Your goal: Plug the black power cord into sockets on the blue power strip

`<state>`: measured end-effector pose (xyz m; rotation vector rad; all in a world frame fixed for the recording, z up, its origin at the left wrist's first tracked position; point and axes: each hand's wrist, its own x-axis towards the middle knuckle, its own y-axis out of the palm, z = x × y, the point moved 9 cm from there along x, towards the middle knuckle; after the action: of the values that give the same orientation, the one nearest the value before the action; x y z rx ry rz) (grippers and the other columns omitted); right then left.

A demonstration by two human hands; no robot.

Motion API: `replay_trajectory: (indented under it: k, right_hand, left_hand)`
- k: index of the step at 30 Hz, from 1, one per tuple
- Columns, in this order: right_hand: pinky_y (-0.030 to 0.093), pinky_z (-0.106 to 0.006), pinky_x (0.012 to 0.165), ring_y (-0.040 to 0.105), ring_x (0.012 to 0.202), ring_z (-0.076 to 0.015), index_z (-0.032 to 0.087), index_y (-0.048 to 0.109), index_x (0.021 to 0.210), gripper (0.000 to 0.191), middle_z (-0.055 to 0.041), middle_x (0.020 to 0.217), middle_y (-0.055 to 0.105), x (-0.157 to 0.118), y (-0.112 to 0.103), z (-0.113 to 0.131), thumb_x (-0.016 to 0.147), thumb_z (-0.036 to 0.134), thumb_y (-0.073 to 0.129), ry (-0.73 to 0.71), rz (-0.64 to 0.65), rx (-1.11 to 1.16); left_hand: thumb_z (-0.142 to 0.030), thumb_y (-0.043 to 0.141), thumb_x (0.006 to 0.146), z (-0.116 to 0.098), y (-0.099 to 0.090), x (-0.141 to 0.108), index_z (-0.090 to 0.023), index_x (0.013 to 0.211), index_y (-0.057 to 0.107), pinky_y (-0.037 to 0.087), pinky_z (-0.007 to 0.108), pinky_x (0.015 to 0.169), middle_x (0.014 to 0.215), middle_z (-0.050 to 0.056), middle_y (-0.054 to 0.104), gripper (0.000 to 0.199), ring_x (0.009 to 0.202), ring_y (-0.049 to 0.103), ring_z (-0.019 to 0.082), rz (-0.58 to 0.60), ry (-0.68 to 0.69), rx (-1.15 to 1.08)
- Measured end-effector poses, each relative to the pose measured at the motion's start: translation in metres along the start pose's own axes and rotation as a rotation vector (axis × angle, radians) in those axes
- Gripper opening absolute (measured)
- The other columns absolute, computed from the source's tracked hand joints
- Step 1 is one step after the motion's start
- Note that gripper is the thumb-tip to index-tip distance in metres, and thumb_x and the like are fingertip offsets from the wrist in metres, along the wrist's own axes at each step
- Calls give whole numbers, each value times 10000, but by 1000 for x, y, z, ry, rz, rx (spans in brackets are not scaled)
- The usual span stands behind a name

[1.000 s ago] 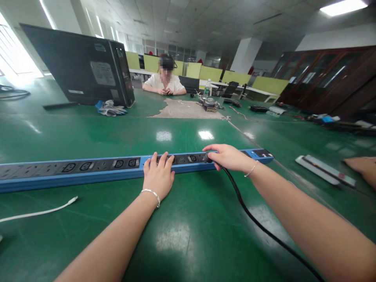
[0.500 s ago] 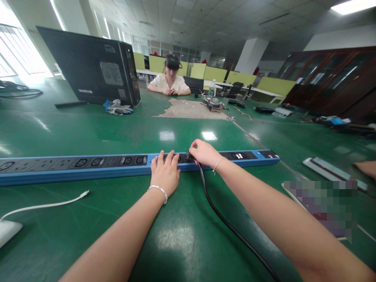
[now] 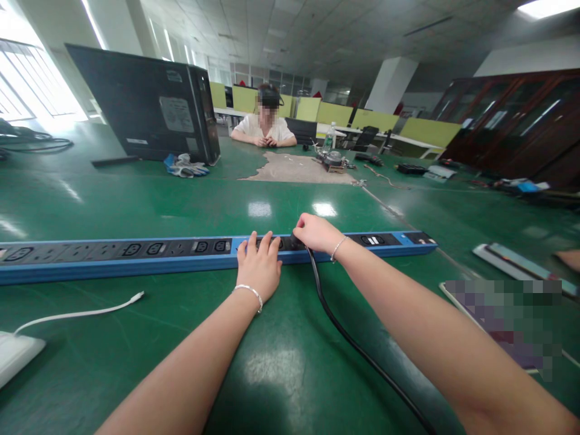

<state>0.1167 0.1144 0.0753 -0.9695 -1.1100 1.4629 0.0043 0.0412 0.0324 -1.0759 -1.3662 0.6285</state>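
Observation:
A long blue power strip (image 3: 158, 266) with a row of black sockets lies across the green table. My left hand (image 3: 259, 266) rests on its middle, fingers spread flat over the sockets. Just to the right, my right hand (image 3: 317, 234) pinches a black plug (image 3: 296, 241) at the strip's top face. Whether the plug's pins sit in a socket is hidden by the fingers and the plug body. From the plug a thick black cable (image 3: 338, 323) runs toward me under my right forearm.
A black computer case (image 3: 145, 109) stands at the back left, with gloves (image 3: 185, 166) beside it. A person (image 3: 265, 127) sits across the table. At left lies a white cable (image 3: 86, 314); at right, a flat pixelated item (image 3: 502, 326). A small motor-like assembly (image 3: 333, 158) sits farther back.
The whole view has shifted slightly, so everything appears a little farther right. My hands keep almost the same places on the strip and plug.

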Motion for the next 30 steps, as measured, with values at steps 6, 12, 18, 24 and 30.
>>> replay_trajectory:
  k: [6, 12, 18, 24, 30]
  right_hand:
    - [425, -232, 652, 640, 759, -173, 170, 609, 925, 251, -71, 831, 698, 0, 2, -3, 778, 289, 443, 18, 24, 22]
    - [452, -305, 699, 643, 858, -241, 177, 587, 1006, 299, -123, 948, 682, -2, 3, 9, 793, 307, 422, 10, 2, -131]
    - [463, -319, 691, 648, 848, -247, 200, 572, 1008, 274, -113, 921, 682, -7, 9, 12, 815, 291, 401, -6, 21, -161]
    - [461, -345, 661, 657, 796, -265, 227, 566, 1006, 285, -103, 850, 681, -16, 10, 16, 848, 291, 338, -14, -99, -200]
    - [454, -328, 690, 654, 816, -241, 234, 571, 999, 281, -89, 864, 684, -20, 13, 12, 871, 318, 336, 2, -83, -180]
  left_hand:
    - [-284, 473, 820, -1, 0, 0, -223, 1307, 454, 218, 507, 1055, 1414, 57, 428, 490, 1321, 289, 322, 12, -6, -6]
    - [-282, 475, 816, -1, 0, 1, -229, 1301, 463, 222, 505, 1055, 1409, 55, 435, 488, 1321, 291, 318, 15, -7, 0]
    - [-294, 480, 815, 0, 1, 1, -229, 1301, 464, 222, 505, 1055, 1409, 53, 436, 491, 1318, 294, 322, 16, -7, 1]
    - [-287, 473, 816, -1, 0, 0, -228, 1306, 459, 222, 504, 1057, 1413, 44, 432, 494, 1315, 298, 326, 10, -1, 11]
    - [-307, 471, 818, -1, -1, 0, -230, 1304, 463, 224, 497, 1062, 1411, 44, 434, 493, 1316, 301, 320, 16, -2, 15]
